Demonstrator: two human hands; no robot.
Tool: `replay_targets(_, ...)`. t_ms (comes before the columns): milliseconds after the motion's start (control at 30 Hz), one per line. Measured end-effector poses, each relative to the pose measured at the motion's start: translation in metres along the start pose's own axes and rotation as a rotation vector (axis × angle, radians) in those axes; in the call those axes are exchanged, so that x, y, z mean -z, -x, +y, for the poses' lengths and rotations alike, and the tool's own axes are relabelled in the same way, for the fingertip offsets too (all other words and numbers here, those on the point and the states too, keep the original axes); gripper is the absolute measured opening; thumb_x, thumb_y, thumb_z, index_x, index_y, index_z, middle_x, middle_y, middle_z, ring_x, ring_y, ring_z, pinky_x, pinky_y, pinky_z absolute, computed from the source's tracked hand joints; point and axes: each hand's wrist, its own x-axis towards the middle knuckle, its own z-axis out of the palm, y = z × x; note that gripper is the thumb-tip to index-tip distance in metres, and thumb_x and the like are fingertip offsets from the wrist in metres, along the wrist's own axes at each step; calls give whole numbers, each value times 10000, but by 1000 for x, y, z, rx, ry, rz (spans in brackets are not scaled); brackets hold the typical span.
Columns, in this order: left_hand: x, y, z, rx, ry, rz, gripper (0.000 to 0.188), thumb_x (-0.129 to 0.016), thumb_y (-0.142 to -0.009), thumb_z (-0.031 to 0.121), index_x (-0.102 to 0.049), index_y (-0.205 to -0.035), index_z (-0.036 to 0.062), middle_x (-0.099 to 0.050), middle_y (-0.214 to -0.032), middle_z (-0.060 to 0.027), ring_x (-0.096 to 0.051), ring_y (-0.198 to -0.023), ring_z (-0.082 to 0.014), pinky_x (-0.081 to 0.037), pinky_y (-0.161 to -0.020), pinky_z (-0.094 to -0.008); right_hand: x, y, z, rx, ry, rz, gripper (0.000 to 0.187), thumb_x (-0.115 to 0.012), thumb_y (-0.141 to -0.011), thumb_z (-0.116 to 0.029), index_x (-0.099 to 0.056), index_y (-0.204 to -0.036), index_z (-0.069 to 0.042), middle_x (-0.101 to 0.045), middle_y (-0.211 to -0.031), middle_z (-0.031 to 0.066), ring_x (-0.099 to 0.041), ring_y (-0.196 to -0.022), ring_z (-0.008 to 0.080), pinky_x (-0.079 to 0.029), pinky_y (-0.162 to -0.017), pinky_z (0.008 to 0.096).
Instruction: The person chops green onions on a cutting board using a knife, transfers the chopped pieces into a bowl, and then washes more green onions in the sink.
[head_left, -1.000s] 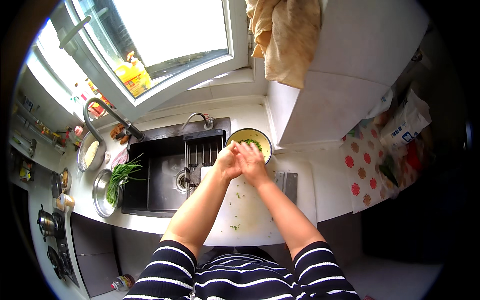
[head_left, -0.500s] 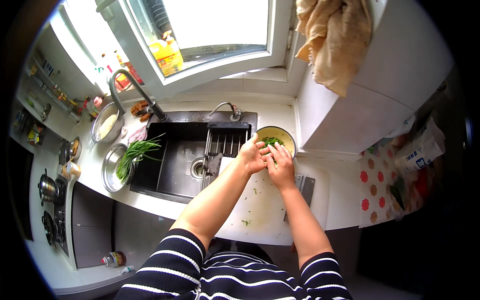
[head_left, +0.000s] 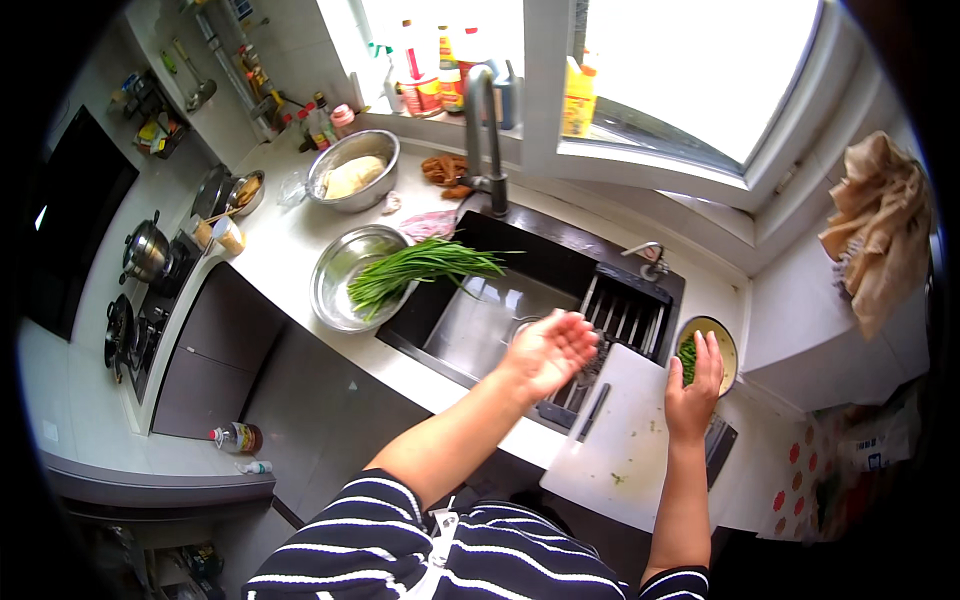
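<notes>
My left hand (head_left: 550, 353) hangs over the sink with its palm turned up and fingers apart, holding nothing. My right hand (head_left: 696, 385) is at the near side of a pale yellow bowl (head_left: 727, 345), fingers stretched out and partly covering it. Chopped greens (head_left: 687, 357) lie inside that bowl. Below my right hand, a white cutting board (head_left: 600, 470) carries a few green scraps. A flat grey blade (head_left: 719, 452) shows partly beyond the board's right side. Long green chives (head_left: 425, 268) rest across a steel bowl (head_left: 335, 280) and reach over the sink's left edge.
The black sink (head_left: 465, 320) has a tall faucet (head_left: 490, 150) behind it and a drying rack (head_left: 625, 312) at its right. A steel basin with dough (head_left: 352, 176) stands at the back left. An open window (head_left: 690, 80) and a hanging cloth (head_left: 880, 230) are farther back.
My hands have parted: the left has moved left, away from the bowl of chopped greens, while the right stays by it. The view has turned toward the left.
</notes>
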Motion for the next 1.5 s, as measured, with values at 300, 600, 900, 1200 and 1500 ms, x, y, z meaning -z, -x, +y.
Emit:
replay_targets(300,163,83,276,-414,391,587,552,-439,-995,273,-264,-1409,-47,-383,-1401,-200,-421,-1283,-323,-300,-1121,-468,-180,-31,-274,550,-271,-265,387,-712,-763,-91,-634,-1140,-54,-577,-1250,166,-531,-1172,347,-418,-1003,463)
replay_targets(600,260,-3,316,31,612,481,373,-433,-972,441,-554,-1166,147,-567,-1217,-96,-530,-1104,-284,-397,-968,-486,-380,-39,-387,715,165,-789,367,-700,-796,-227,-619,-1105,-46,-582,-1248,141,-549,-1149,314,-457,-951,465)
replay_targets(900,255,-4,316,210,770,541,502,-458,-964,519,-481,-1179,65,-519,-1207,-147,-496,-1198,-295,-281,-1097,-493,-424,-54,-410,516,504,-1243,597,-851,-625,-338,-633,-1096,-44,-680,-1055,128,-619,-1057,306,-501,-896,402)
replay_targets(1200,234,6,312,113,734,612,498,-446,-984,490,-449,-1257,74,-510,-1235,-98,-495,-1210,-280,-314,-1082,-507,-409,-59,-424,464,408,-1170,203,-677,-703,-139,-729,-872,-39,-694,-981,159,-644,-984,325,-545,-813,377)
replay_targets(1500,263,6,301,54,777,278,561,-391,-1000,458,-350,-1366,35,-428,-1383,-111,-426,-1303,-285,-305,-1100,-529,-376,-73,-455,687,466,-1113,206,-730,-747,-216,-736,-918,-101,-720,-941,62,-639,-1002,247,-552,-755,346)
